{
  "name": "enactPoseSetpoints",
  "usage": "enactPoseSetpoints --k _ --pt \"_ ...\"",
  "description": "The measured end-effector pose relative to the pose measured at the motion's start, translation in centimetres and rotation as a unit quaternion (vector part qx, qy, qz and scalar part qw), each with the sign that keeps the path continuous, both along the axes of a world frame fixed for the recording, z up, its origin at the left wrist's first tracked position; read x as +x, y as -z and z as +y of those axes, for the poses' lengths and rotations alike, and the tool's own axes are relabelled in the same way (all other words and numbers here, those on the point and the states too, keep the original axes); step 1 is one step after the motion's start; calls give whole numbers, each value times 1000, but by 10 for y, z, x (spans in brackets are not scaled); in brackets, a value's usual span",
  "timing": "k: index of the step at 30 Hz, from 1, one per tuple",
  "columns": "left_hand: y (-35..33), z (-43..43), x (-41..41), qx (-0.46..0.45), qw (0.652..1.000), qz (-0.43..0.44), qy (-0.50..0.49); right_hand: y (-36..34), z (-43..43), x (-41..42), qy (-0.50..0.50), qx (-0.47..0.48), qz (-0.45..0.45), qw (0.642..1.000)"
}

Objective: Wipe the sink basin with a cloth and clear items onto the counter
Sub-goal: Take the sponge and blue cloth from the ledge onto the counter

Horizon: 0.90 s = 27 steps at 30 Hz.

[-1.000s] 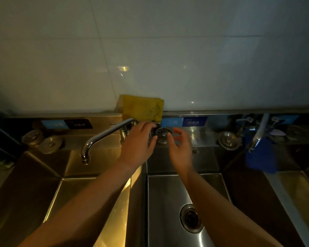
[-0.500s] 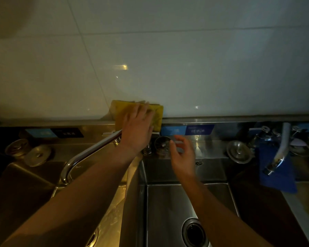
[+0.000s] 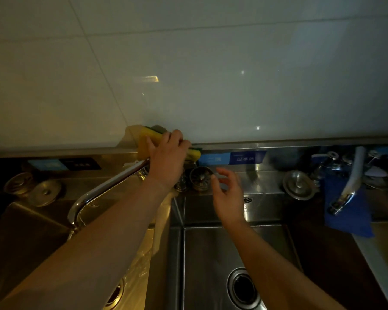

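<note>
While the left hand (image 3: 166,159) has its fingers curled over a yellow sponge (image 3: 147,137) up where the steel backsplash meets the wall (image 3: 233,86), the grip seems to cover one end only. The sponge could twist free as it comes away and drop behind the tap (image 3: 108,189) or into the neighbouring sink. The right hand (image 3: 227,193) hangs open with its fingers loosely spread, just beside a metal strainer (image 3: 201,177) that stands on the ledge (image 3: 260,182) right at the edge above the basin (image 3: 211,253); whether a fingertip touches it cannot be told. A careless nudge from either hand would likely send that strainer clattering down toward the drain (image 3: 242,287), putting back in the sink something meant for the counter. The left forearm crosses over the tap and could knock it on the way down. The dim light makes a misjudged reach more likely. A blue cloth (image 3: 347,211) hangs well apart at the right.
</note>
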<state>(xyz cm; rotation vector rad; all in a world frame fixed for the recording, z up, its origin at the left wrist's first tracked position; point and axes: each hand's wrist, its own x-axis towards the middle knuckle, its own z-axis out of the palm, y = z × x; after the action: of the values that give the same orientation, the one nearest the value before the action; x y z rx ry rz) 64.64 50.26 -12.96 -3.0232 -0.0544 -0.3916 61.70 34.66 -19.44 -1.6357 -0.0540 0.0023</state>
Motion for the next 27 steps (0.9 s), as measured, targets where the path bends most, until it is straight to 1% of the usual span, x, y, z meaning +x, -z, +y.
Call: enactPoseSetpoints --k 6,10,12,18,23,27 --pt "-17 1 -13 -43 998 -35 -16 -8 -11 -8 -6 -4 -6 1000" --pt "-30 -7 -32 -26 994 -96 45 -14 -16 -21 6 -11 -10 1000" --pt "-38 -14 -43 -36 991 -108 69 -19 -19 -29 20 -13 -15 1000" --pt "-48 -36 -82 -42 983 -87 158 -31 -43 -70 88 -55 -40 994" --pt "-45 -61 -117 -99 971 -76 202 -39 -64 -108 123 -65 -56 989" --pt "-42 -87 -136 -141 962 -53 227 -44 -91 -130 170 -80 -63 980"
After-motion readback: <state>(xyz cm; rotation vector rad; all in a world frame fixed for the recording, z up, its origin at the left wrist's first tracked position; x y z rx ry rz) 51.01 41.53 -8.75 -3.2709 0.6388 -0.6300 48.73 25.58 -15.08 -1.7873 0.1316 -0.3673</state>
